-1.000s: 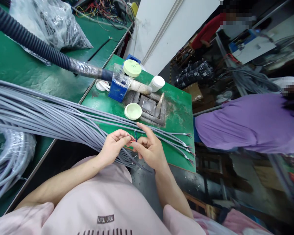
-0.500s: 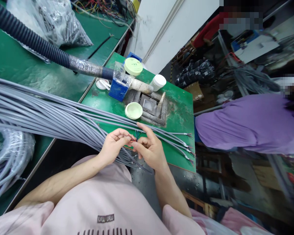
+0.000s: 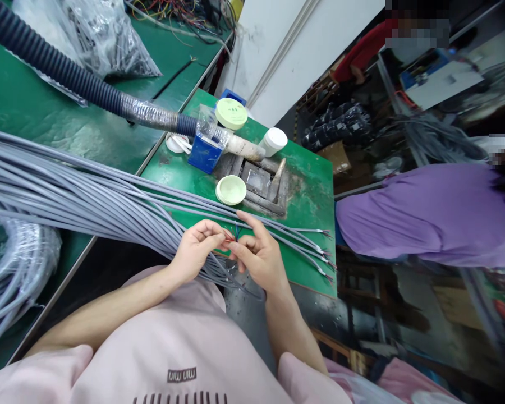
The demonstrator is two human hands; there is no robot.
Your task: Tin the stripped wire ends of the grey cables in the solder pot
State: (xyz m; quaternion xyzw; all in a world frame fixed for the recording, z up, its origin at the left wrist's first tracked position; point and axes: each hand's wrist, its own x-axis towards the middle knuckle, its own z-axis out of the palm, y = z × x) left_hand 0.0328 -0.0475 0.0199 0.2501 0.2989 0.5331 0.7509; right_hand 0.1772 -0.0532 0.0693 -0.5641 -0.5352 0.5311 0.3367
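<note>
My left hand (image 3: 199,247) pinches thin red wires (image 3: 229,238) between thumb and fingertips. My right hand (image 3: 256,251) is closed on the same small bunch of wires, its index finger stretched out toward the grey cables. Blue wire ends (image 3: 237,229) stick up between the two hands. Exactly which strands each hand grips is hidden by the fingers. A thick bundle of grey cables (image 3: 109,207) runs in from the left beneath and past my hands. Several stripped cable ends (image 3: 326,261) with reddish wires lie at the right side of the green table (image 3: 307,196).
A pale green open cup (image 3: 231,190) stands beside a dirty square metal heating pot (image 3: 258,179). Behind are a blue box (image 3: 205,152), a round lidded tin (image 3: 231,114) and a white jar (image 3: 273,141). A black corrugated hose (image 3: 88,90) crosses overhead. A person in purple (image 3: 425,213) is at right.
My fingers have shifted slightly on the wires; the red wires now sit closer together and the blue ends are less spread. The camera view has moved a little.
</note>
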